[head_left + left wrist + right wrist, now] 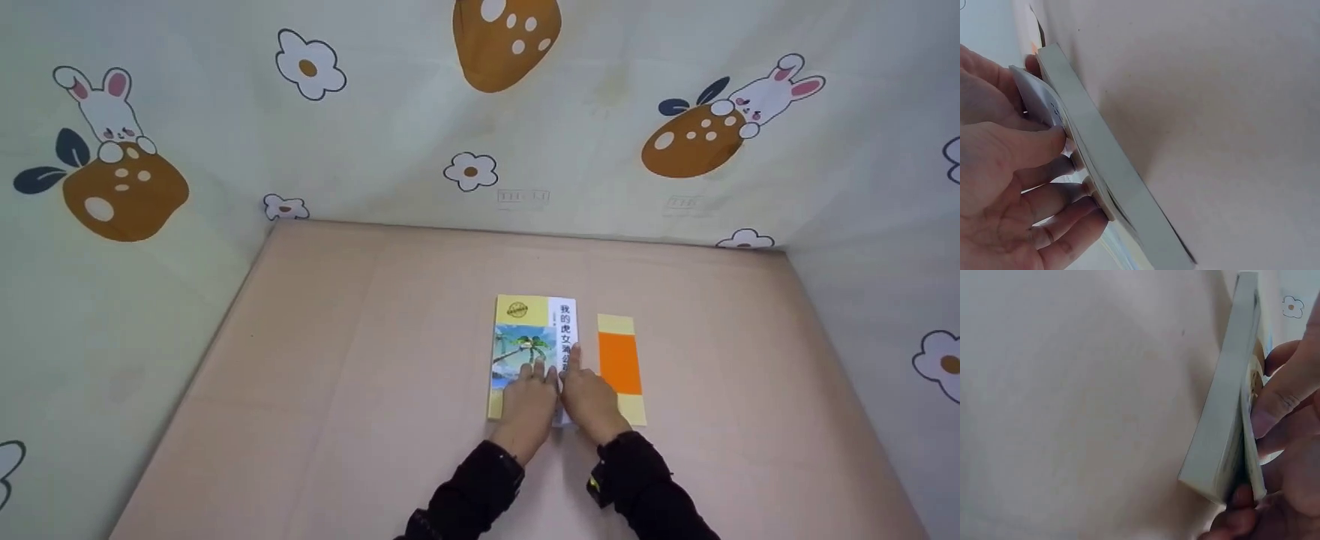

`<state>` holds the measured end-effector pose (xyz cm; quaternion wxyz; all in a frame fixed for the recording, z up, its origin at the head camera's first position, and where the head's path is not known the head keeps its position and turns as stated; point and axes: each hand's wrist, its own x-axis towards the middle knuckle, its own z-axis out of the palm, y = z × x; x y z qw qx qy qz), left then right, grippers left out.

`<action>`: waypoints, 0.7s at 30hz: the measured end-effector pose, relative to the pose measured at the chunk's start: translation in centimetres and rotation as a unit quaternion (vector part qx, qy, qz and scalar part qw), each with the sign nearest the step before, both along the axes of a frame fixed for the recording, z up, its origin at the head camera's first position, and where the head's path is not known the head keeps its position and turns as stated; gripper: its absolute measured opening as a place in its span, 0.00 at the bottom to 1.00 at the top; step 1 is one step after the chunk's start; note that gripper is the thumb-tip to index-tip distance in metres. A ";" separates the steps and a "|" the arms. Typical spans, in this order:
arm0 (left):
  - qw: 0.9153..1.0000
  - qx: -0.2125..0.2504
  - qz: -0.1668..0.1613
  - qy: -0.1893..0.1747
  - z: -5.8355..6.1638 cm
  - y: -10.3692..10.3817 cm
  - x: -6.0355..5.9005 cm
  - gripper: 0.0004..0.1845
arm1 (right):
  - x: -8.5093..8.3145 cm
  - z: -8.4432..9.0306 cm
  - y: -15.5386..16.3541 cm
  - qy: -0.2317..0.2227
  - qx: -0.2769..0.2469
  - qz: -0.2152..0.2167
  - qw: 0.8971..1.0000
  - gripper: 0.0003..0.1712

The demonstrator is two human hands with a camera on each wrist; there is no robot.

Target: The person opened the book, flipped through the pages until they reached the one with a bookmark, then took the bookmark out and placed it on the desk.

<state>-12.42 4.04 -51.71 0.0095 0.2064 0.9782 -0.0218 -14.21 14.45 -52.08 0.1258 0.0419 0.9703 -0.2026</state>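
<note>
Bunny-and-flower cloth [375, 135] walls in a pale pink counter [337, 390] on three sides, and near its middle lies a book [529, 322], cover up, with its long side running away from the person. Just to its right, apart by a narrow strip of counter, lies a yellow card with an orange block [620, 364], flat and parallel to the book.

Both hands sit side by side on the near half of the cover. The left hand [529, 401] rests there with fingers straight and spread, its fingertips [1075, 160] bearing on the cover from above; this flat, wide grip looks meant to pin the book so it cannot slide. The right hand [592, 401] lies along the book's right edge, index finger stretched forward on the cover. From the right wrist view its fingers [1275, 408] curl onto the cover while the thumb comes up at the near corner, so it seems to pinch the cover edge, which stands slightly off the page block there. That suits lifting the cover while the other hand steadies the book.

Black sleeves [480, 487] cover both forearms.
</note>
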 end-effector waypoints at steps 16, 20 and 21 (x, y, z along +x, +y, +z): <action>0.987 0.149 -0.023 -0.051 0.1 -2.7 0.0 0.27 | 0.8 -0.5 1.3 0.210 0.091 0.177 0.957 0.09; 0.974 0.208 -0.053 -0.076 0.8 -4.3 -0.4 0.27 | 1.1 0.2 2.5 0.207 0.056 0.204 0.955 0.15; 0.974 0.206 -0.065 -0.070 1.0 -4.7 -0.6 0.27 | 1.1 0.5 2.9 0.200 0.050 0.209 0.956 0.18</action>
